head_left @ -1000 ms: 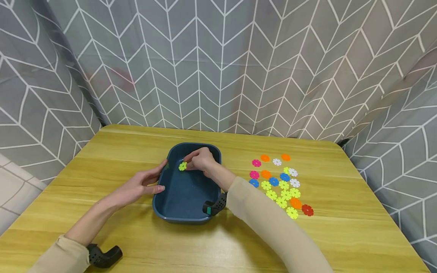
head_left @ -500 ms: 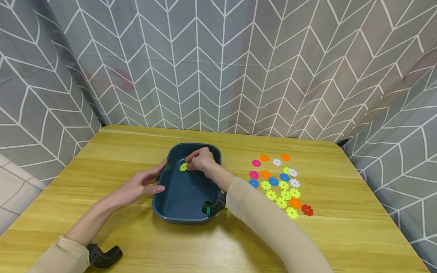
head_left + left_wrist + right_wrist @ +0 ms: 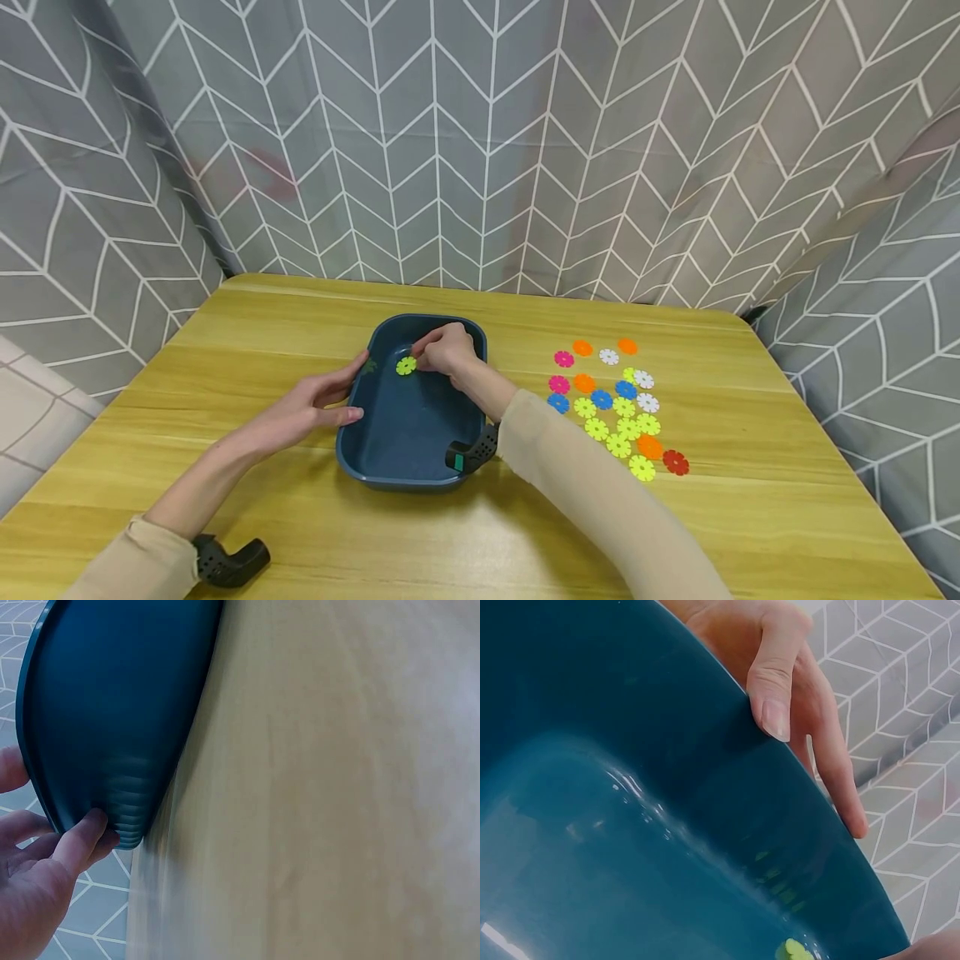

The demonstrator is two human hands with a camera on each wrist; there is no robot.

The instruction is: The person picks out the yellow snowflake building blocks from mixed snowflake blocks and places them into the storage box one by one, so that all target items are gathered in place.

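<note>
A dark blue plastic bin (image 3: 416, 433) stands on the table. My left hand (image 3: 318, 402) holds its left rim, thumb inside the wall and fingers outside, as the right wrist view also shows. My right hand (image 3: 447, 350) reaches into the far part of the bin. At its fingertips, close above the bin's floor, is a small lime-yellow notched disc (image 3: 406, 366), pinched by its right edge. Only a bit of this disc (image 3: 793, 950) shows in the right wrist view, where most of the right hand is out of frame.
On the wooden table (image 3: 750, 400), right of the bin, lie several more notched discs: yellow (image 3: 618, 445), orange (image 3: 650, 447), blue (image 3: 602, 400), pink (image 3: 558, 384), white (image 3: 647, 402) and one red (image 3: 676, 462). A grey patterned curtain (image 3: 480, 150) hangs behind the table.
The right fingertips and the lime-yellow disc have shifted slightly to the right inside the bin, and more of the disc shows now. The left hand and the bin have hardly moved.
</note>
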